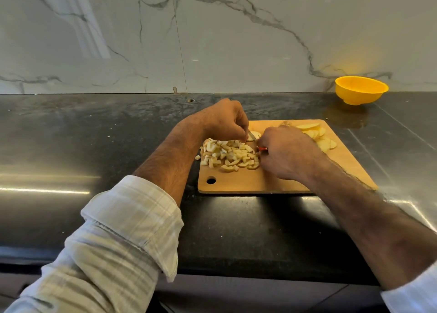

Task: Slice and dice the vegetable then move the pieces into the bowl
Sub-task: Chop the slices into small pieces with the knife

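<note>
on the dark table (94,135) lies a wooden cutting board (248,182). the left hand (222,121) curls its fingers down onto a slice (254,134) at the far edge of a heap of diced pieces (229,155). the right hand (287,153) grips a red-handled knife (252,136). more slices (319,135) lie far right on the board. the yellow bowl (360,90) stands far right, well apart.

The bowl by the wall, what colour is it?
Bright yellow. The bowl shows clearly in the head view, at the far right of the counter.
</note>
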A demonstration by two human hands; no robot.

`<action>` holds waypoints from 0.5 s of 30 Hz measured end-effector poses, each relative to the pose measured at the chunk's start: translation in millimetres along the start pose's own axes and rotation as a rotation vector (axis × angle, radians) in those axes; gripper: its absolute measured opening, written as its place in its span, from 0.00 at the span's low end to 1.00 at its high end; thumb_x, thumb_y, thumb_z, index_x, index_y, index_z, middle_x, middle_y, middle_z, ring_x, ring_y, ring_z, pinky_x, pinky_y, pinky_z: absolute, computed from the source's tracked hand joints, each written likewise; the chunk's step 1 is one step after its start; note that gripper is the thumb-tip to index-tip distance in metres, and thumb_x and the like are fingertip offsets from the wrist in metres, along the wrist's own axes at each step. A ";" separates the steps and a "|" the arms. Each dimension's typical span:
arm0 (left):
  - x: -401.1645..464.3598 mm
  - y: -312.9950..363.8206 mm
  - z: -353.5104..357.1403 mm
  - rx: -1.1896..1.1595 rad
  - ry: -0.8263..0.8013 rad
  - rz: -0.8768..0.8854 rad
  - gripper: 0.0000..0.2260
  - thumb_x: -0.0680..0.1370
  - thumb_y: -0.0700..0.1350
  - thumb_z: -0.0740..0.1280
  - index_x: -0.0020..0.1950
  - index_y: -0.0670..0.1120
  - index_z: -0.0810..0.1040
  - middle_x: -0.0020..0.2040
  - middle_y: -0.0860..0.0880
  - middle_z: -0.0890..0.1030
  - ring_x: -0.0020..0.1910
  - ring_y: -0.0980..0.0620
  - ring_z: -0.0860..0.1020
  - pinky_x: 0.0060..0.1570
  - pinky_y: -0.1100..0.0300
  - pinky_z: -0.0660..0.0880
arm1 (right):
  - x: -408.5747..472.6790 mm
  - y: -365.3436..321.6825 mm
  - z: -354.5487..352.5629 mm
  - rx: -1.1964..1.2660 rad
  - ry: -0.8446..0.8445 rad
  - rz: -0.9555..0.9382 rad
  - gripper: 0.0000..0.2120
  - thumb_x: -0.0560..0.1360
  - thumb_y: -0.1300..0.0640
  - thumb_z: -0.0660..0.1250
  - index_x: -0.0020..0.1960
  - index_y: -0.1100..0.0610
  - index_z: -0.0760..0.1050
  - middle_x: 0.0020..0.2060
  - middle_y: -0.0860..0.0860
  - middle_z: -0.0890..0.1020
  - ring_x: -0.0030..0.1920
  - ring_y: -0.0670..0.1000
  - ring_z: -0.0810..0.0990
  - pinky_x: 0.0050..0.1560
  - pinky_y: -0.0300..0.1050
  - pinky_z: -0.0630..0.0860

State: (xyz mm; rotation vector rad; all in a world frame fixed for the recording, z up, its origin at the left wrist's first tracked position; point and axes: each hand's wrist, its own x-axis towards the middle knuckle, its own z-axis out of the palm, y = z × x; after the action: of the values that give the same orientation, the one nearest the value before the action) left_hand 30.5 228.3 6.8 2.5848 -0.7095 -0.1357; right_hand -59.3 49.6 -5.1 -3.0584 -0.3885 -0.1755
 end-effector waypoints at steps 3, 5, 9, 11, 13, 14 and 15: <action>-4.2 -2.9 -2.4 -0.045 0.013 -0.009 0.07 0.76 0.39 0.73 0.46 0.49 0.90 0.46 0.55 0.88 0.51 0.58 0.84 0.58 0.53 0.82 | 0.9 3.5 -0.9 0.029 0.022 0.009 0.14 0.79 0.48 0.66 0.62 0.48 0.82 0.52 0.49 0.83 0.53 0.52 0.79 0.54 0.54 0.82; -7.5 -5.2 -4.5 -0.074 0.042 -0.008 0.09 0.75 0.38 0.71 0.46 0.49 0.90 0.46 0.54 0.88 0.52 0.56 0.85 0.58 0.53 0.82 | -3.3 8.6 -3.8 0.074 0.057 0.011 0.15 0.81 0.49 0.64 0.66 0.48 0.82 0.59 0.49 0.84 0.58 0.53 0.79 0.57 0.54 0.81; -6.3 -4.9 -4.1 -0.062 0.046 -0.020 0.09 0.75 0.38 0.71 0.45 0.49 0.90 0.46 0.54 0.88 0.51 0.56 0.85 0.57 0.53 0.83 | -11.1 17.3 -6.3 0.165 0.085 0.009 0.17 0.82 0.49 0.65 0.70 0.46 0.80 0.63 0.47 0.83 0.58 0.50 0.78 0.55 0.50 0.80; -6.1 -5.2 -3.7 -0.048 0.026 -0.033 0.09 0.75 0.38 0.72 0.44 0.50 0.90 0.46 0.55 0.88 0.49 0.56 0.85 0.53 0.54 0.83 | -13.4 15.2 -7.0 0.142 0.044 -0.001 0.17 0.82 0.48 0.65 0.70 0.46 0.80 0.64 0.47 0.82 0.59 0.50 0.77 0.55 0.49 0.79; -5.0 -6.0 -4.0 -0.056 0.018 -0.041 0.09 0.75 0.38 0.72 0.43 0.50 0.89 0.46 0.55 0.88 0.46 0.59 0.84 0.49 0.57 0.81 | -15.9 11.5 -8.0 0.116 0.027 -0.010 0.17 0.82 0.49 0.65 0.70 0.47 0.80 0.63 0.46 0.82 0.59 0.50 0.77 0.54 0.49 0.80; -3.9 -6.4 -3.8 -0.055 0.016 -0.045 0.08 0.75 0.39 0.72 0.43 0.50 0.89 0.46 0.55 0.88 0.45 0.62 0.83 0.47 0.59 0.80 | -16.5 9.7 -8.5 0.097 0.024 -0.012 0.17 0.82 0.49 0.64 0.70 0.47 0.81 0.61 0.46 0.83 0.58 0.50 0.78 0.54 0.49 0.81; -3.8 -6.2 -3.5 -0.051 0.010 -0.049 0.08 0.75 0.39 0.73 0.42 0.50 0.89 0.46 0.55 0.88 0.44 0.63 0.83 0.47 0.59 0.80 | -16.4 7.8 -8.4 0.074 0.019 -0.012 0.18 0.81 0.49 0.64 0.69 0.47 0.81 0.60 0.46 0.83 0.56 0.50 0.78 0.54 0.50 0.82</action>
State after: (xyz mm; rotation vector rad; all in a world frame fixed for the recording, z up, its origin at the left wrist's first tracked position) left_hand 30.8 236.4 7.1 2.5532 -0.6305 -0.1541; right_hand -73.9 37.5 1.0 -2.9805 -0.4028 -0.1868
